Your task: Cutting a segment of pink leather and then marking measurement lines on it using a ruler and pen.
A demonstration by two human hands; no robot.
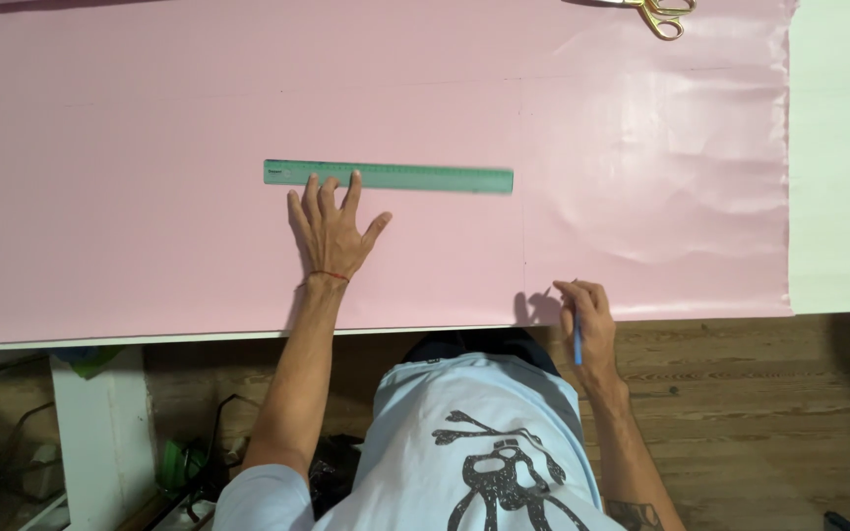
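A large pink sheet covers most of a white table. On it lies a green transparent ruler, running left to right. My left hand rests flat on the sheet with fingers spread, its fingertips on the ruler's left part. My right hand sits at the sheet's near edge, closed around a blue pencil whose tip meets the sheet. A faint pencil line runs up the sheet from near that hand.
Gold-handled scissors lie at the sheet's far right edge. The sheet's right part is glossy and slightly rippled. Below the table's near edge are a wooden floor, a white table leg and dark cables and clutter at lower left.
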